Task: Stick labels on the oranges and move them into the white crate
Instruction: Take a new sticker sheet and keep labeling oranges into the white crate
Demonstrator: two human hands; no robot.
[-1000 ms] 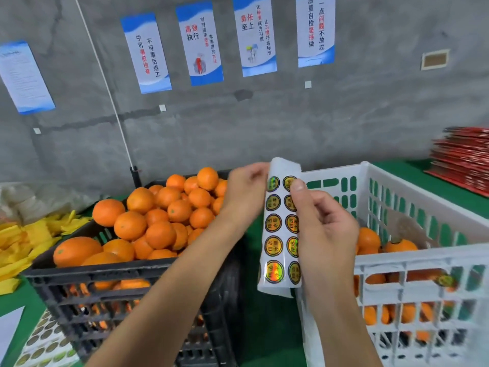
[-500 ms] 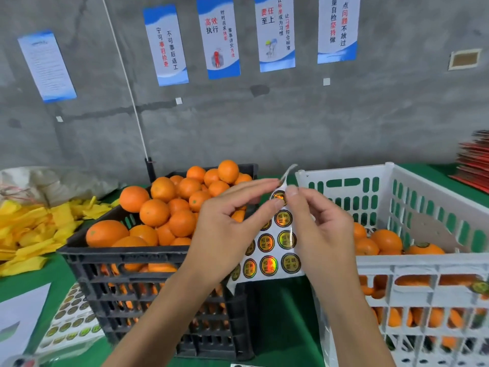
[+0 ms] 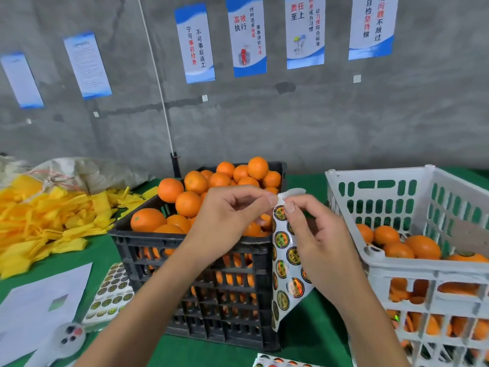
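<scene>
Even, soft light; edges seemingly warped.

1. The oranges are bright orange, heaped in a black slatted crate.
2. The white crate has slotted walls showing green through them.
3. The label sheet is white with round gold-and-black holographic stickers.
4. The counter is green.
5. The packing nets are yellow.
6. The wall posters are white with blue bands.

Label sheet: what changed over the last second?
The right hand shifted from the label sheet's side to pinch its top edge beside the left hand, which kept hold. Sheet dropped lower and tilted. Black crate and white crate look unchanged.
</scene>
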